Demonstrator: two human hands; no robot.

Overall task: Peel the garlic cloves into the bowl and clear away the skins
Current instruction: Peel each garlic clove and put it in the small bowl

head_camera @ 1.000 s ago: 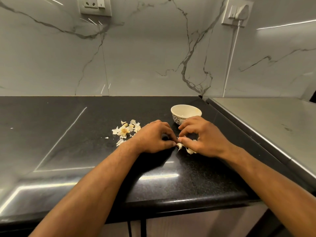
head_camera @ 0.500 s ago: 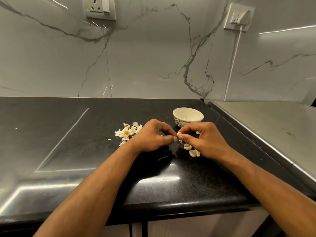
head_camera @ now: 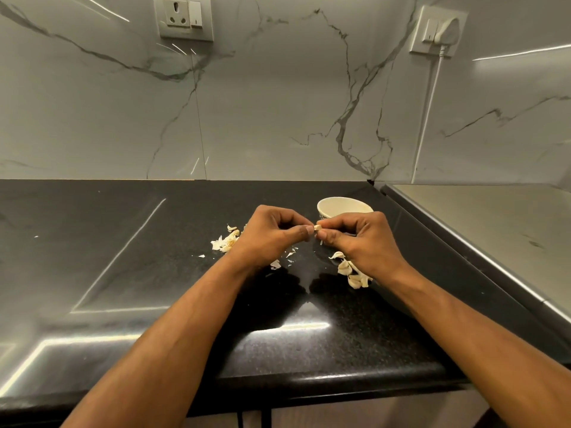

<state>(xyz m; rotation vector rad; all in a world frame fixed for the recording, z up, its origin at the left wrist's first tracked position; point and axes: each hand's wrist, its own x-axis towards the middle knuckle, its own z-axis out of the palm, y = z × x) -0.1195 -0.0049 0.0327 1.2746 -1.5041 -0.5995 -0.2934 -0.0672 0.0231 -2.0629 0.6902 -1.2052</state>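
- My left hand point(head_camera: 272, 234) is raised above the black desk point(head_camera: 123, 242), fingers curled, thumb and forefinger pinching one end of a garlic clove point(head_camera: 317, 227).
- My right hand point(head_camera: 361, 239) meets it from the other side, fingers curled, thumb and forefinger pinching the same clove; the two hands touch at the fingertips.
- The clove is small and mostly hidden between the fingertips; I cannot tell how much skin is left on it.
- The bowl point(head_camera: 343, 206) stands on the desk just behind my right hand, upright, its near wall partly covered by my knuckles; its contents cannot be seen.
- Left of the bowl, beyond my left hand, lies a heap of garlic skins point(head_camera: 227, 240) on the desk.
- In front of the bowl, under my hands, a few loose skin flakes point(head_camera: 290, 253) are scattered.
- Nearer me than the bowl, tucked beside my right wrist, lies a cluster of garlic pieces point(head_camera: 352, 273); whether cloves or skins, I cannot tell.
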